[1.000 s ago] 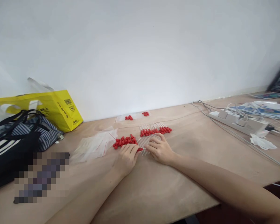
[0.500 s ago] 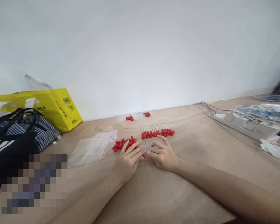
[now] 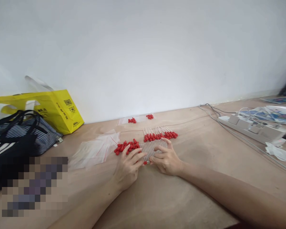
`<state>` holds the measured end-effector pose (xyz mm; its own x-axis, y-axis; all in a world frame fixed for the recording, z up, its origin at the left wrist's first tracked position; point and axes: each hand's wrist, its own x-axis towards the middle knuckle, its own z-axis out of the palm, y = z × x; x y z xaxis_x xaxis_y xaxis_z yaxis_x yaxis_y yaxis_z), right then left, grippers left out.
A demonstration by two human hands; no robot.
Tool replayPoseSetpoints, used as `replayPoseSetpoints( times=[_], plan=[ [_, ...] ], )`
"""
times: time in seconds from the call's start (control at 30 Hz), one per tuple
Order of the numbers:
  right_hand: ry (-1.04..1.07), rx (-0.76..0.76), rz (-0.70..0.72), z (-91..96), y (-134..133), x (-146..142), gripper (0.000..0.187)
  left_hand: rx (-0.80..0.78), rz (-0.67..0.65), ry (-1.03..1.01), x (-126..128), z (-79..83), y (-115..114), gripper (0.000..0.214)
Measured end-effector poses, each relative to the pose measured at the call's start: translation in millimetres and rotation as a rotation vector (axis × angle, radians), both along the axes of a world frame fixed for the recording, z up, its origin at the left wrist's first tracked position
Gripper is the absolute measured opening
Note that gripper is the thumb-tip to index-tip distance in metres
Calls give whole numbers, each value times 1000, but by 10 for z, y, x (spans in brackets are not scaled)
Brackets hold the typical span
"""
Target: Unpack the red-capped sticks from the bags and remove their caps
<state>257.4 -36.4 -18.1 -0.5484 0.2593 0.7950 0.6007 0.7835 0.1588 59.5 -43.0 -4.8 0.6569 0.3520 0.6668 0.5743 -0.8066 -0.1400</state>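
A row of clear glass tubes lies side by side on the table between my hands. My left hand has its fingers spread, tips at the row's left end and beside a loose pile of red rubber bulbs. A single red bulb shows at the near end of the tubes, between both thumbs. My right hand is curled over the row's right side, with bent fingers on the tubes; its exact grip is partly hidden. Just behind are droppers with red bulbs, lined up with bulbs toward me.
Clear zip bags lie to the left. Near the wall is a bag with red-bulbed pieces. A yellow bag and a striped bag stand at left. A power strip, cables and tissue are at right.
My left hand has drawn back slightly to the left and toward me, uncovering more of the tubes and the red bulb at their near end. My right hand has barely moved.
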Motion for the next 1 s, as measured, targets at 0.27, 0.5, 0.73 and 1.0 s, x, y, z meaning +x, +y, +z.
replayPoseSetpoints(
  times=[0.27,0.5,0.73,1.0],
  plan=[
    [10,-56,30,9,-3,39,16,69,-18,17,4,38,-12,24],
    [150,-382,-222,119,114,455,23,20,102,-203,-89,30,50,12],
    [60,-659,-580,80,270,662,27,-79,187,-344,-71,9,108,19],
    [99,-610,-540,-120,327,569,28,-283,461,-437,-389,221,289,26]
  ],
)
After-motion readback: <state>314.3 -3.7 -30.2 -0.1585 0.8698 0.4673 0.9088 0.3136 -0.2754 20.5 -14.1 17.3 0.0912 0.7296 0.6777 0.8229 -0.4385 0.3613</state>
